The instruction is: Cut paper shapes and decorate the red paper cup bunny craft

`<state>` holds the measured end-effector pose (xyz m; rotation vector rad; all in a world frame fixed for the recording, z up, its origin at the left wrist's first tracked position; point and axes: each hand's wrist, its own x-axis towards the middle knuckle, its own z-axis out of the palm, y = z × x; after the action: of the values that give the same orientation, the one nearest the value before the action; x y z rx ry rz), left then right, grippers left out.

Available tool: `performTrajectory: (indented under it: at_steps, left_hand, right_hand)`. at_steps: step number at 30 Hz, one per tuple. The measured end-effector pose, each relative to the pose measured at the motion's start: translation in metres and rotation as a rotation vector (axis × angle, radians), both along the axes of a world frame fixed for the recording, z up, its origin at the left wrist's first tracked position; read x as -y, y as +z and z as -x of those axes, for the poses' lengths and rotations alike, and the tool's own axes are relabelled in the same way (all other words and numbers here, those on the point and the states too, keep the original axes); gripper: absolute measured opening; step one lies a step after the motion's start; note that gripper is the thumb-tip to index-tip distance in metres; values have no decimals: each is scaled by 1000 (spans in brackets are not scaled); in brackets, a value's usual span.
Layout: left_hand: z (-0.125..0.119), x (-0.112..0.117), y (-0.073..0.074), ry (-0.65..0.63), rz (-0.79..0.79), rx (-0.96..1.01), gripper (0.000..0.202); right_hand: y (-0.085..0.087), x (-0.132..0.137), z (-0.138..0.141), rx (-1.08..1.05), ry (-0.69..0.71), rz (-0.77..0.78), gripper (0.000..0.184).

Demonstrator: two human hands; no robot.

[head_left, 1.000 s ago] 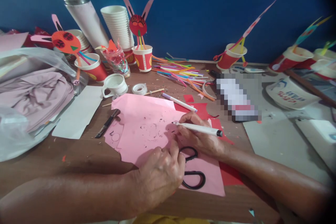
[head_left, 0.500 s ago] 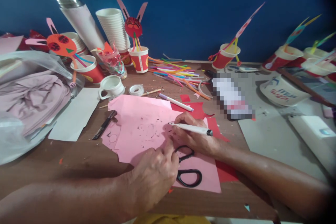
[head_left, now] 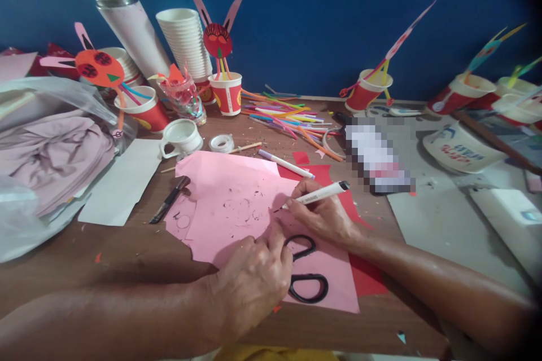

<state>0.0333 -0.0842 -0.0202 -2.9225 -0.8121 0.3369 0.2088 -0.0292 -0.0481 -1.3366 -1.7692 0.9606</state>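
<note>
My right hand (head_left: 324,215) grips a white marker (head_left: 315,196), its tip resting on a pink paper sheet (head_left: 237,203) that carries small black pen marks. My left hand (head_left: 254,282) lies on the near part of the same sheet, fingers curled with a fingertip pressing the paper down close to the marker tip. Black-handled scissors (head_left: 307,279) lie on the pink sheet between my two hands, partly hidden by the left one. Red paper (head_left: 368,276) shows from under the pink sheet at the right.
A second white pen (head_left: 285,163), a black craft knife (head_left: 170,198), a tape roll (head_left: 222,142) and a white cup (head_left: 182,136) lie behind the sheet. Coloured straws (head_left: 288,115), red paper cups with paper rabbit faces (head_left: 226,90) and stacked white cups (head_left: 184,39) line the blue wall.
My right hand has tilted the marker, so its back end rose and swung toward the wall; the tip stays on the pink paper. The left hand has hardly moved.
</note>
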Motion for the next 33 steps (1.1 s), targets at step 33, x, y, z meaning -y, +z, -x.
performTrajectory:
  at_steps: [33]
  left_hand:
    - [-3,-1,5,5,-11,14,31]
  right_hand:
    - [-3,1,-3,198,49,58,8]
